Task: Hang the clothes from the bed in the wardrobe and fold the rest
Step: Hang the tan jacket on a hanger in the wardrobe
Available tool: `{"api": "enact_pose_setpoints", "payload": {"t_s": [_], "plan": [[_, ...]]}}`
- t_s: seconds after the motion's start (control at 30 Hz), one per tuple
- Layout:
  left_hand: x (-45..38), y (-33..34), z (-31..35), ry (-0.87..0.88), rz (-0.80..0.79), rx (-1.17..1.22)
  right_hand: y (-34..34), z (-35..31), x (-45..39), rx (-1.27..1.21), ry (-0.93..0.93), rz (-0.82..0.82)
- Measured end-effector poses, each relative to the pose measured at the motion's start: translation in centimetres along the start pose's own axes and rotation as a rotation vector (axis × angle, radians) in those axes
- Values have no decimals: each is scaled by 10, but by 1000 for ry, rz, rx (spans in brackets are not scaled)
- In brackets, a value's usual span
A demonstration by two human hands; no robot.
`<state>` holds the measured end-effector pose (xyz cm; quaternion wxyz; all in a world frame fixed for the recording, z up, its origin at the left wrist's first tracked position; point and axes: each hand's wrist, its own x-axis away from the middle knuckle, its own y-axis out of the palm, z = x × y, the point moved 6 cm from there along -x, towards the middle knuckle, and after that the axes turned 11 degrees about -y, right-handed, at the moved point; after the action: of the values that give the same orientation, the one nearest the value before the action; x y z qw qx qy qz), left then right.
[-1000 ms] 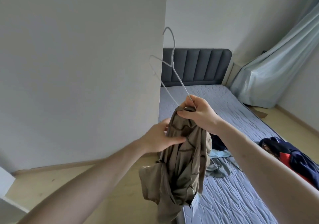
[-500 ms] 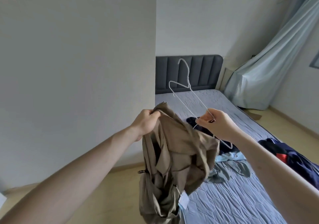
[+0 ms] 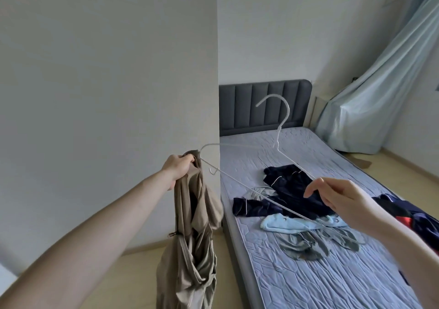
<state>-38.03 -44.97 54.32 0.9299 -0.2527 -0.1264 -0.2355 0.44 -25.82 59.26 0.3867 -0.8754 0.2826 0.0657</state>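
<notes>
Left hand (image 3: 178, 171) clamped on the top of the khaki garment (image 3: 192, 244), which hangs free over the floor at 7 o'clock of the bed (image 3: 308, 285). Right hand (image 3: 339, 199) holds the white wire hanger (image 3: 240, 182) at its right arm; fingers loosely curled, exact grip probably a light pinch. Hands well apart. Navy clothes (image 3: 285, 189) and a light-blue piece (image 3: 285, 224) lie mid-bed.

no readable text, labels or numbers anywhere in view
</notes>
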Motion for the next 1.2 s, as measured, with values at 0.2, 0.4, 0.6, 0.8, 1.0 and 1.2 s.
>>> {"api": "enact_pose_setpoints", "payload": {"t_s": [0.2,0.4,0.6,0.8,1.0,1.2], "plan": [[-3,-24,13,97,93,-19,7,-6,13,12,20,-68],[6,-39,34,255,174,-96,26,-14,9,-27,-10,-72],[23,-51,56,416,270,-198,37,-4,1,-15,-28,-39],[37,-45,71,478,220,-167,59,3,-12,36,-41,-57],[67,-11,93,551,-68,29,96,3,-23,-30,-36,-93],[90,2,102,457,-443,172,99,3,-19,-301,-73,-43]]}}
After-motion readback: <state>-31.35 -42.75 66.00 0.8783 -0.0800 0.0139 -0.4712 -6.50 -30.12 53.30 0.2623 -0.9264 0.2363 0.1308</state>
